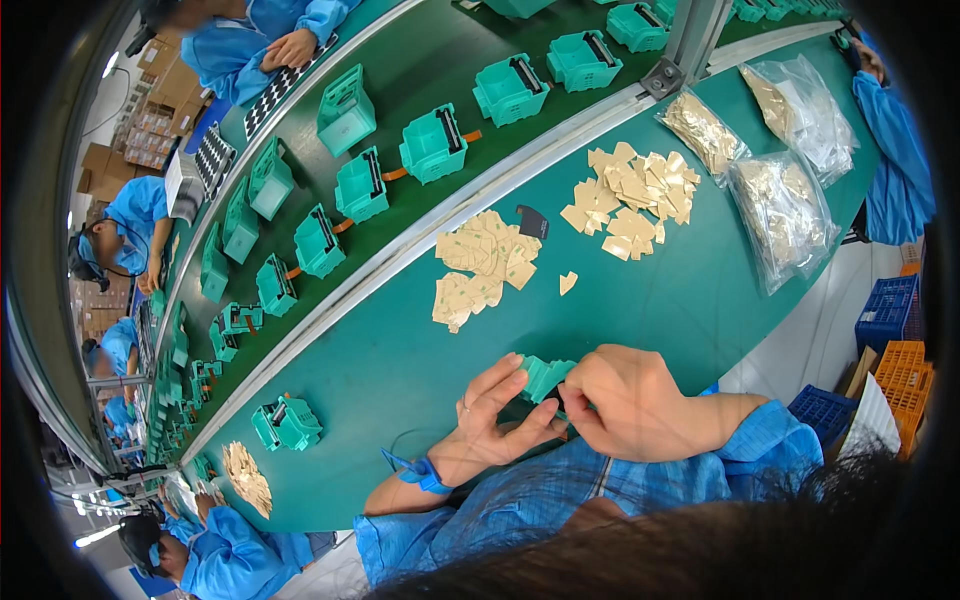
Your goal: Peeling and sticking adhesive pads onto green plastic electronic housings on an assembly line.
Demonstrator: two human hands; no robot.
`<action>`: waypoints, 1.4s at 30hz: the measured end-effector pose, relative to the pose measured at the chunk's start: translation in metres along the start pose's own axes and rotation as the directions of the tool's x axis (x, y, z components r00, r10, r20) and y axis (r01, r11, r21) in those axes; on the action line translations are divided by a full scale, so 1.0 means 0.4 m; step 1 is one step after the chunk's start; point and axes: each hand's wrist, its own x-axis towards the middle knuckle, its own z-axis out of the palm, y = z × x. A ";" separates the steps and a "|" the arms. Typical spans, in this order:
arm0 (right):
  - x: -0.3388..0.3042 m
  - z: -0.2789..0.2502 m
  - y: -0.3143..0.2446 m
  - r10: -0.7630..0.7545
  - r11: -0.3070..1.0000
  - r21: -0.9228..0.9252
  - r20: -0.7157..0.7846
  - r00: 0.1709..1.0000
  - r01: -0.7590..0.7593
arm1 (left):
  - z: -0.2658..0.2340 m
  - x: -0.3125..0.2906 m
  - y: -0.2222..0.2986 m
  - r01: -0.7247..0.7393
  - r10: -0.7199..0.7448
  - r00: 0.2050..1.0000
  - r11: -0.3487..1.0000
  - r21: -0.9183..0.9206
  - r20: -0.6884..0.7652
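Observation:
My left hand (492,415) holds a small green plastic housing (543,376), with fingers at its far side and the thumb at the near side. A blue wrist strap with a cord sits on that wrist. My right hand (630,398) is closed, its fingertips pressed together at the housing's right side. Whatever those fingers pinch is hidden, and a dark part shows just beside them. Beyond the hands lie a pile of cream, flat cut pieces with green marks (485,252) and a second pile of shiny tan pieces (636,195). One loose piece (568,283) lies nearer.
A conveyor (310,95) carries several green housings behind a metal rail (520,170). Clear bags of pieces (783,215) lie at right. Another housing (287,423) and a tan stack (246,478) are at left. Crates (902,375) stand at right; co-workers sit around.

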 end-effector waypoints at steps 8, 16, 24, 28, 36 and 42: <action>0.003 0.018 -0.010 -0.001 0.780 -0.625 0.068 0.998 0.044 | -0.010 -0.008 -0.012 -0.024 0.023 1.000 0.995 0.100 0.007; -0.009 -0.027 -0.006 -0.039 0.880 -0.468 -0.231 0.972 -0.076 | -0.143 0.034 -0.149 0.160 -0.066 0.947 0.946 0.282 -0.314; 0.007 0.027 0.038 0.053 0.935 -0.354 0.047 0.997 -0.033 | -0.368 -0.006 -0.466 0.716 -0.439 0.430 0.698 0.002 -0.789; -0.003 0.038 0.053 0.018 0.936 -0.351 0.077 0.997 0.010 | -0.395 0.030 -0.601 0.801 -0.453 0.407 0.594 0.071 -0.793; -0.021 0.033 0.065 0.049 0.925 -0.380 0.050 0.998 -0.027 | -0.387 0.037 -0.596 0.711 -0.553 0.673 0.300 0.636 -0.492; 0.002 0.028 0.064 0.024 0.935 -0.356 0.081 0.996 0.006 | -0.376 -0.044 -0.483 0.413 -0.611 0.791 0.567 0.712 0.028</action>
